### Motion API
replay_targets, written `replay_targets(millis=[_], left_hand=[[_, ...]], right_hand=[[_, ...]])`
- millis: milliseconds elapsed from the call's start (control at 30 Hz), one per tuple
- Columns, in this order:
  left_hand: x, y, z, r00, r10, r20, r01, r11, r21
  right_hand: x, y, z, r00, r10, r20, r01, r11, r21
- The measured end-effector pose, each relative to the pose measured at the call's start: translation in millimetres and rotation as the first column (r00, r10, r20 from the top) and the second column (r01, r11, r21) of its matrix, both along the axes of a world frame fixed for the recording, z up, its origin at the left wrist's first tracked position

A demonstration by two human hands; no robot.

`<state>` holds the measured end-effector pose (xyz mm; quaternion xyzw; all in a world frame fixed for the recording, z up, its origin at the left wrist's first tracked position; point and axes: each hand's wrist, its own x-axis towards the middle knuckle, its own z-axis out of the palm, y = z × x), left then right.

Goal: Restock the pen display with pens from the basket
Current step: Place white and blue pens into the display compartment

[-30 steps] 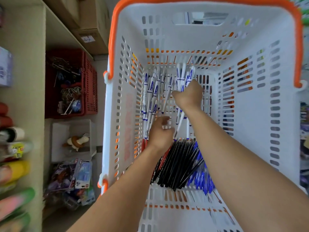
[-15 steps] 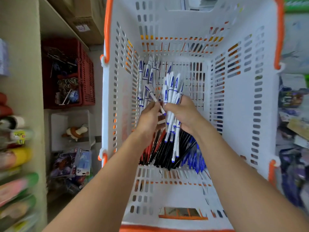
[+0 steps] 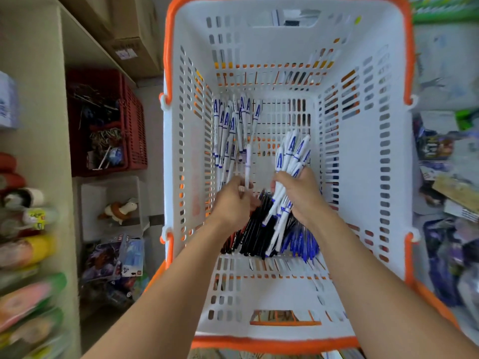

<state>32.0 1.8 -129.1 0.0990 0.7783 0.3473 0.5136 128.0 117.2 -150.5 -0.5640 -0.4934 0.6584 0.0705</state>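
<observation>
Progress is early: in the head view both hands are inside the basket [image 3: 363, 177]. The right hand [image 3: 300, 195] grips a bundle of white pens [image 3: 290, 167]; the left hand [image 3: 233, 203] pinches one pen [image 3: 248, 164]. More pens [image 3: 230, 125] lie at the far left corner. No display shows.

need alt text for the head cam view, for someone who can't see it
Two bare hands reach into a white basket with an orange rim: the right hand grips a bunch of white pens, the left hand pinches a single white pen. More white, black and blue pens lie on the basket floor.
</observation>
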Motion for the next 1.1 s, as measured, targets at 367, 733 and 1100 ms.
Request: replay_targets(millis=[367,733,1100], left_hand=[[51.0,-65.5,11.5,0.974,-0.225,0.030,0.226,0.974,-0.018],[33.8,-70.7,44.2,0.983,-0.183,0.029,0.184,0.982,-0.051],[-31.4,37.9,56.7,0.824,-0.510,-0.249,0.538,0.841,0.056]], right_hand=[[28.7,-70.0,5.3,0.999,0.017,-0.028,-0.022,0.981,-0.192],[31.5,-84.2,23.2,0.997,0.049,0.063,-0.040,0.990,-0.135],[20.6,-66.6,38.7,0.930,0.363,-0.059,-0.365,0.930,-0.033]])
